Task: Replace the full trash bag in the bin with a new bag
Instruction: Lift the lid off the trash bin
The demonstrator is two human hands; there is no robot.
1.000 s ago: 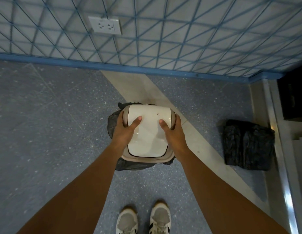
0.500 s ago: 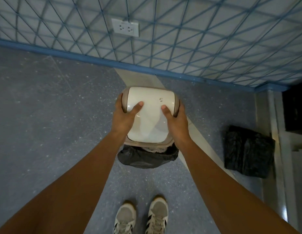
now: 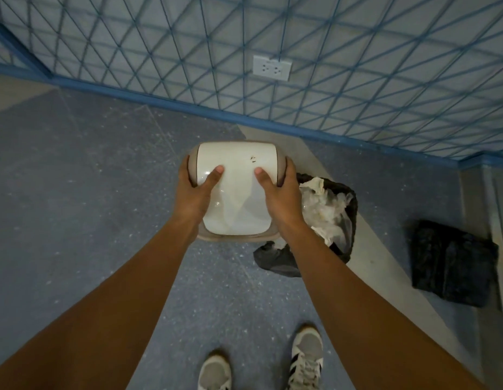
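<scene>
Speckled grey-blue floor (image 3: 76,220), crossed by one pale diagonal strip, meets a wall (image 3: 357,66) patterned with blue diagonal lines above a blue skirting board, and one white double socket (image 3: 271,68) sits low on that wall. From my remote seat I count two bare hands, one lid, two black bags and two grey-and-white shoes. Both hands hold one white swing lid (image 3: 235,190) with a beige frame up over the floor: the left hand (image 3: 194,192) wraps its fingers round the lid's left edge with the thumb pressed flat on the white top, and the right hand (image 3: 278,195) mirrors it on the right edge. Just to the right of the lid, partly hidden behind the right forearm, stands the full trash bag (image 3: 346,209), its black rim open and white crumpled paper and clear plastic heaped inside; I cannot make out the bin itself beneath the black plastic. Well apart, further right near a pale threshold, one folded black bag (image 3: 453,260) lies flat on the floor. The shoes (image 3: 306,358) show at the bottom edge.
</scene>
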